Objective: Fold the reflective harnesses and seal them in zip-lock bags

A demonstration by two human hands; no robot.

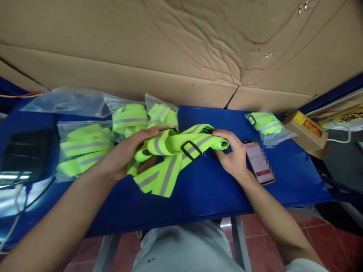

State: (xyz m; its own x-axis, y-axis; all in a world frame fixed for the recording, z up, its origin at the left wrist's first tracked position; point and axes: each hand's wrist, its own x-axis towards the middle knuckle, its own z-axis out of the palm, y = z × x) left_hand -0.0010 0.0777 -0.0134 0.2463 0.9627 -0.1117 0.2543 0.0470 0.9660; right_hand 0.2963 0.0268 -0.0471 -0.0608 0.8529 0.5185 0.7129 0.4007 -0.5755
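Between my two hands is a neon yellow-green reflective strap (pixel 170 172) with grey stripes, gathered in loose folds above the blue table. A black plastic buckle (pixel 191 150) sits on its front, and cut ends hang down below. My left hand (pixel 133 147) is wrapped round the left side of the bundle, its fingers partly behind the strap. At the other end my right hand (pixel 232 153) pinches the folded strap between thumb and fingers. Zip bags with similar straps lie close by: one bag (pixel 85 147) left of my left hand, others (pixel 130 119) (pixel 163 113) behind it.
Flat clear plastic bags (pixel 68 102) lie at the back left. A black box (pixel 25 155) with cables stands at the left edge. To the right are a phone (pixel 259 162), another bagged strap (pixel 266 124) and a small cardboard box (pixel 306 130). Cardboard (pixel 170 81) walls the back.
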